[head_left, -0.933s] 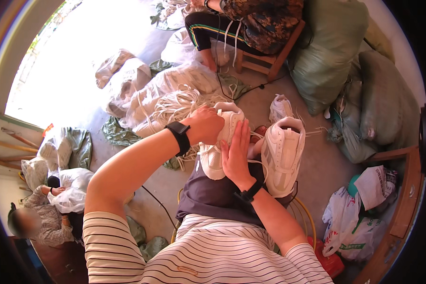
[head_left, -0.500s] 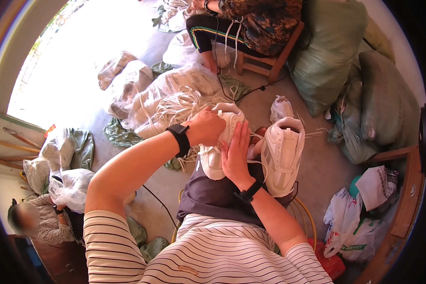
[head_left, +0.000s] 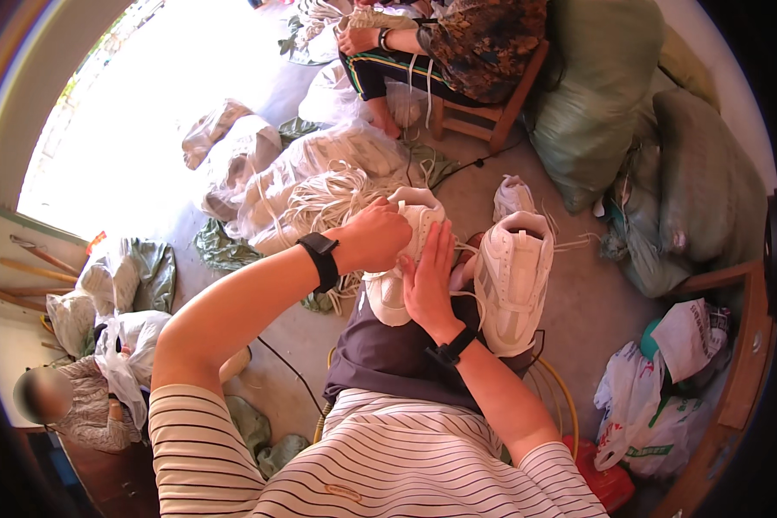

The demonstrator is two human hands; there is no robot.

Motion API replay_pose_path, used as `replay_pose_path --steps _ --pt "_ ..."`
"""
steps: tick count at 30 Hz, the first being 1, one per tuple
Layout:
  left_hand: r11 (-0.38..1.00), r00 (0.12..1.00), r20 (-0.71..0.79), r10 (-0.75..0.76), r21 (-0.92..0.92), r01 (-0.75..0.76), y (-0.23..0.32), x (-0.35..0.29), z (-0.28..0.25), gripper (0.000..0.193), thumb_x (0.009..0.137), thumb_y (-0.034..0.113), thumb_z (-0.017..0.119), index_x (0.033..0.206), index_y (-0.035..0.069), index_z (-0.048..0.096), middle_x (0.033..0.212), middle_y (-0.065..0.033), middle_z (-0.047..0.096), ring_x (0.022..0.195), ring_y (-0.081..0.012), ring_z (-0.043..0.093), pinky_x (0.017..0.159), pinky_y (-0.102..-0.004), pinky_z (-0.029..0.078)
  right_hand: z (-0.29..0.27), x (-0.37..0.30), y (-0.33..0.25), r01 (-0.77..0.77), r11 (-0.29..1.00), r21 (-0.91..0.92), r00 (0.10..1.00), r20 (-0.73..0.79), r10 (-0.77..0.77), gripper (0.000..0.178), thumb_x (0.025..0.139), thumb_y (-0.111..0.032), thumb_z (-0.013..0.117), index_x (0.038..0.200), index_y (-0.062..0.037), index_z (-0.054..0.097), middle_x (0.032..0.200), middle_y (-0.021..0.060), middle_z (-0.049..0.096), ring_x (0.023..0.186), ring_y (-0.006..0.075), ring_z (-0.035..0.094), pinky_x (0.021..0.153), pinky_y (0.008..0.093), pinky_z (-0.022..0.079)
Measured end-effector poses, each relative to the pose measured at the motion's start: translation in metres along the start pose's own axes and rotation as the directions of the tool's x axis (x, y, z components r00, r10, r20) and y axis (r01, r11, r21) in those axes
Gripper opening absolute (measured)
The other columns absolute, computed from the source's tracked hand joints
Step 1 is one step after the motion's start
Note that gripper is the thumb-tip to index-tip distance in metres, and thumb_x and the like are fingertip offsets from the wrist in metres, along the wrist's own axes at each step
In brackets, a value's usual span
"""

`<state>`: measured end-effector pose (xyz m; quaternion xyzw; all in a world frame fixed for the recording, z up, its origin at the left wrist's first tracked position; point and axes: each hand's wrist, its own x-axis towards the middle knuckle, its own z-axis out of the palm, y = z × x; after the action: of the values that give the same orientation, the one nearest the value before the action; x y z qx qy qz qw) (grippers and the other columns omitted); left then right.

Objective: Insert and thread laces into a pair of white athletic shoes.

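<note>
I log 1 white shoe (head_left: 420,226), apparently steadied by the right hand (head_left: 430,285), fingers extended; left hand (head_left: 375,235) curled beside it, grip I cannot tell.

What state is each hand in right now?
Left hand: curled closed at the pale shoe; what, if anything, it pinches is hidden.
Right hand: open, laid against that shoe's side.

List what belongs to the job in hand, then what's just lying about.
In the job:
cream sneaker, left hand and right hand on it
matching cream sneaker beside it
probably the heap of white laces

Apparently just lying about:
bulging green sack
white plastic bag
</note>
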<state>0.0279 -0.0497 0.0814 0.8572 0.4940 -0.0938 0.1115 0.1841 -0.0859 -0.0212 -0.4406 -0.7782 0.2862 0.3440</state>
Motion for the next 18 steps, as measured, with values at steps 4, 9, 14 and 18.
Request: replay_pose_path --steps 4,9,14,18 --pt "0.983 0.979 -0.202 0.037 -0.168 -0.072 -0.003 -0.003 -0.002 0.016 0.068 0.017 0.067 0.068 0.001 0.068 0.079 -0.0124 0.064 0.084 -0.0308 0.06 0.084 -0.0385 0.045 -0.001 -0.001 0.004 0.006 1.0 -0.018 1.0 -0.017 -0.006 0.073 0.098 -0.022 0.052 0.148 0.0087 0.009 0.153 0.0349 0.008 0.14 0.0544 0.013 0.114 0.0562 0.017" --pt "0.745 0.959 -0.078 -0.273 -0.647 0.16 -0.01 0.008 -0.006 0.017 0.077 0.018 0.068 0.081 0.002 0.072 0.082 -0.0088 0.066 0.076 -0.0222 0.062 0.073 -0.0349 0.049 0.0 -0.006 0.0 0.006 0.999 -0.041 1.0 -0.022 -0.007 0.073 0.097 -0.021 0.052 0.149 0.0081 0.01 0.153 0.0346 0.01 0.14 0.0538 0.014 0.114 0.0562 0.018" --pt "0.479 0.919 -0.108 -0.378 -0.873 0.094 -0.01 -0.003 0.009 0.019 0.086 0.021 0.068 0.094 0.004 0.073 0.088 -0.0041 0.068 0.08 -0.0123 0.06 0.075 -0.0303 0.048 -0.009 -0.006 -0.012 -0.018 0.989 -0.15 1.0 -0.016 0.016 0.071 0.096 -0.019 0.055 0.151 0.0003 0.015 0.154 0.0316 0.013 0.14 0.0519 0.017 0.114 0.0554 0.02" --pt "0.512 0.9 -0.279 -0.335 -0.856 -0.075 -0.01 -0.009 0.017 0.016 0.087 0.017 0.068 0.094 0.004 0.073 0.097 -0.0049 0.067 0.09 -0.0137 0.06 0.082 -0.0297 0.046 -0.013 0.007 -0.016 0.091 0.996 0.018 0.993 -0.083 -0.089 0.043 0.092 -0.019 0.063 0.131 -0.0053 0.051 0.152 0.0271 0.024 0.139 0.0481 0.024 0.113 0.0529 0.023"
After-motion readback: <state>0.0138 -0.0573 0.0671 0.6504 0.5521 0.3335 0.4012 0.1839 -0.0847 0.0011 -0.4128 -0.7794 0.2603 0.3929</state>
